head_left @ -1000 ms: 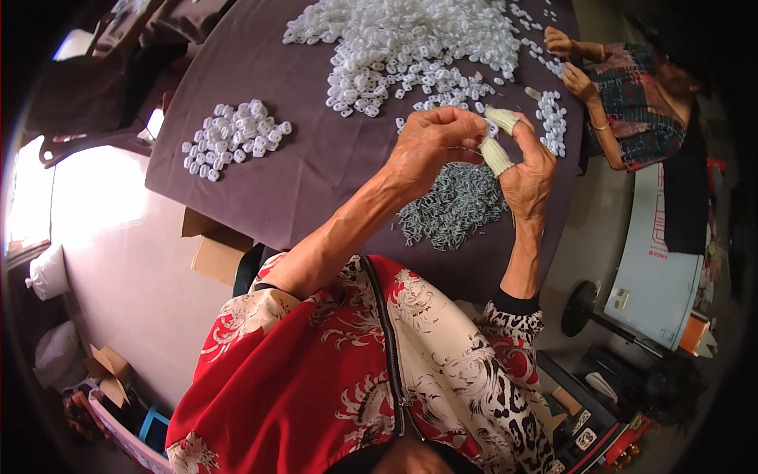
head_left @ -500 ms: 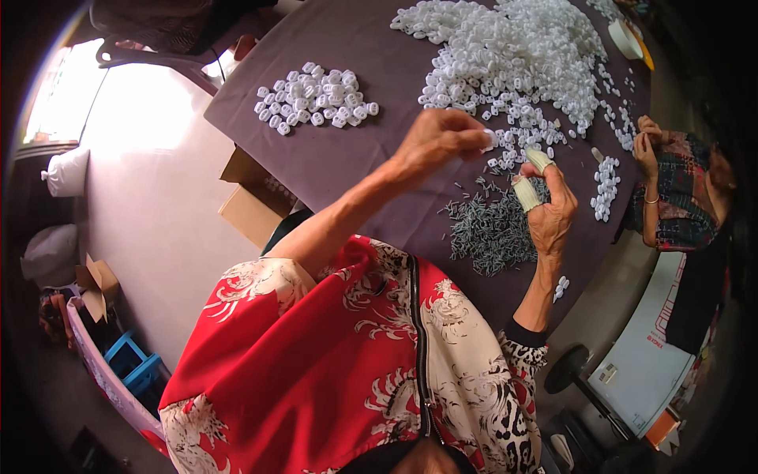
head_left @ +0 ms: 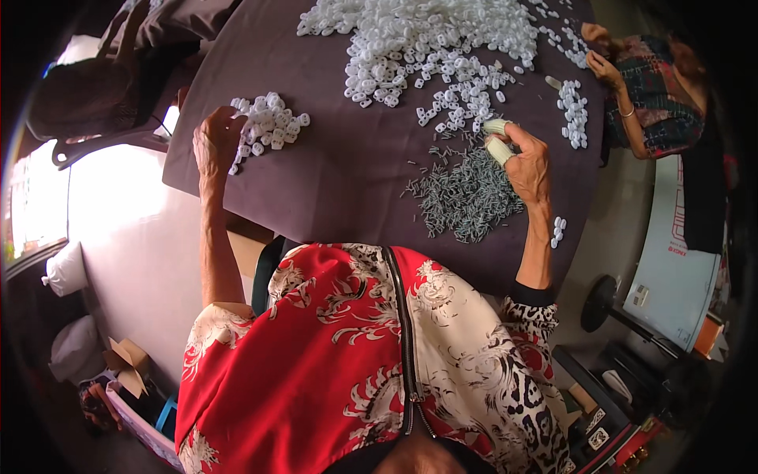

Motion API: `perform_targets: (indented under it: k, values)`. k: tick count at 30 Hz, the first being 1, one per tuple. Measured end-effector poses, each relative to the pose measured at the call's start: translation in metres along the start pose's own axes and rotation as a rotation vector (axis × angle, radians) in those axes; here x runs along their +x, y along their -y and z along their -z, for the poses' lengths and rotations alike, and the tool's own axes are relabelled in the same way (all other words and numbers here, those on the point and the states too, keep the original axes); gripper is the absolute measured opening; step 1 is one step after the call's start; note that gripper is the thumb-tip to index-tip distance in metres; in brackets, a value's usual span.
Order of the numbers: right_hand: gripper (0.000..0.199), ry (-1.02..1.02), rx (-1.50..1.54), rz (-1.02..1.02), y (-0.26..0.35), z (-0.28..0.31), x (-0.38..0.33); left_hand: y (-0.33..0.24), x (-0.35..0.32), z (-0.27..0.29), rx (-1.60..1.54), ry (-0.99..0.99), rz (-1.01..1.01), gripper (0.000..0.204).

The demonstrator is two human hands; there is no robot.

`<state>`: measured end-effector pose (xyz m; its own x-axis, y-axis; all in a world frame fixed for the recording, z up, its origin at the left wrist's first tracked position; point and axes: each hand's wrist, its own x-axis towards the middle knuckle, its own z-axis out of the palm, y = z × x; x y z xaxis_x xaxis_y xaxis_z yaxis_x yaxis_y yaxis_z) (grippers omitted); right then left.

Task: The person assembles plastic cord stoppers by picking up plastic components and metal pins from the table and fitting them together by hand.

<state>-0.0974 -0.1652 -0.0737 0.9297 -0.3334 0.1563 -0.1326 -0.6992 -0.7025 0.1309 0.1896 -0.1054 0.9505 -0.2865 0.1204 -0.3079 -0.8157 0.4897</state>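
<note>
My left hand [head_left: 215, 142] is at the left edge of a small heap of white, rounded plastic pieces with holes [head_left: 272, 122]. Its fingers are bent but look apart, and I see nothing held between them. Farther right, my right hand [head_left: 525, 162] is above a pile of short grey pins [head_left: 466, 193]. Pale ribbed covers sit on its thumb and forefinger, which are brought together in a pinch; whatever is between the tips is too small to make out. Loose white pieces [head_left: 462, 103] lie just beyond those fingertips.
A large mound of white pieces [head_left: 442, 35] covers the far side of the brown-clothed table [head_left: 339, 158]. Small white groups lie near the right edge. Across the right corner, another person's hands [head_left: 604, 67] are at the table. A cardboard box [head_left: 246, 253] stands below the left edge.
My left hand has swung left from the middle of the table to the small heap; the white piece it held no longer shows. My right hand stays by the pins, and the view has shifted.
</note>
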Motion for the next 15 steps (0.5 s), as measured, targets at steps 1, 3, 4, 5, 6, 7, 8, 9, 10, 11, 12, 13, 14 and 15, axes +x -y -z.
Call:
perform_targets:
  k: [1, 3, 4, 5, 6, 7, 8, 9, 10, 11, 12, 13, 14, 15]
  values:
    - [0.021, -0.002, 0.017, -0.004, -0.002, 0.0, 0.0, -0.007, -0.001, -0.002, 0.063, -0.12, -0.058, 0.019]
    - [0.02, 0.003, 0.007, -0.024, -0.003, -0.002, -0.001, -0.034, 0.0, -0.013, -0.013, -0.11, -0.168, 0.019]
    - [0.02, -0.002, 0.004, -0.031, -0.005, -0.004, -0.002, -0.053, 0.0, -0.021, -0.089, -0.107, -0.273, 0.019]
    - [0.02, 0.019, -0.008, -0.017, -0.009, -0.008, -0.003, -0.073, -0.002, -0.036, -0.166, -0.024, -0.327, 0.016]
    - [0.019, 0.042, -0.017, 0.004, -0.011, -0.012, -0.002, -0.094, -0.007, -0.052, -0.239, 0.054, -0.377, 0.014]
    - [0.019, 0.03, 0.027, 0.038, -0.013, -0.016, -0.003, -0.115, -0.013, -0.07, -0.299, 0.023, -0.541, 0.012]
    - [0.019, 0.029, 0.032, 0.039, -0.011, -0.018, -0.002, -0.135, -0.021, -0.084, -0.371, 0.125, -0.529, 0.012]
    - [0.02, 0.049, -0.006, 0.041, -0.008, -0.018, -0.003, -0.15, -0.028, -0.097, -0.372, 0.156, -0.58, 0.012]
    - [0.02, 0.071, -0.04, 0.044, -0.006, -0.02, -0.004, -0.16, -0.032, -0.109, -0.287, 0.233, -0.536, 0.015]
    - [0.02, 0.052, -0.006, 0.03, -0.005, -0.019, -0.006, -0.167, -0.034, -0.121, -0.26, 0.224, -0.536, 0.015]
    - [0.02, 0.048, -0.004, 0.022, -0.006, -0.019, -0.008, -0.17, -0.035, -0.132, -0.233, 0.214, -0.536, 0.016]
    - [0.02, 0.045, 0.003, 0.017, -0.008, -0.019, -0.01, -0.17, -0.036, -0.138, -0.229, 0.22, -0.54, 0.016]
    - [0.02, 0.042, 0.011, 0.014, -0.009, -0.019, -0.011, -0.169, -0.037, -0.144, -0.202, 0.188, -0.531, 0.015]
    - [0.02, 0.04, 0.017, 0.012, -0.011, -0.021, -0.012, -0.167, -0.038, -0.148, -0.174, 0.153, -0.522, 0.014]
